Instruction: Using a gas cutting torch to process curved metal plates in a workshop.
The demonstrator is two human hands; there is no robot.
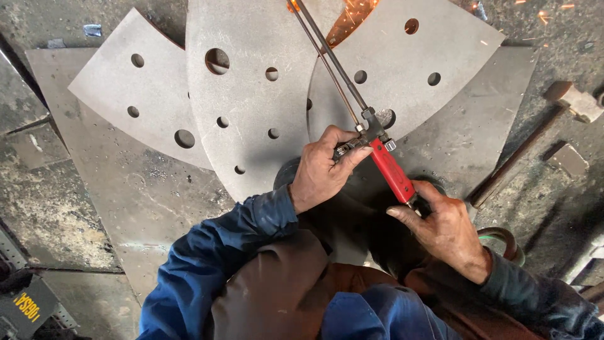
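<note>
Blue sleeves (207,264) sit closest | right hand (443,230) grips red handle (392,170) of cutting torch (352,88) | left hand (324,167) pinches its valve end | torch: stiff, hard, likely hot at sparking tip near far edge of grey steel plates (251,94); best held by handle | hammer (576,101) lies right.

Under you is a stained, gritty concrete floor (50,208). A large flat steel sheet (145,195) lies on it, filling the middle of the frame. On the sheet you have three fan-shaped plates (251,94) with round holes, overlapping one another across the upper centre. At the right edge, a hammer (566,101) and a small block (567,158) lie on the floor.
</note>
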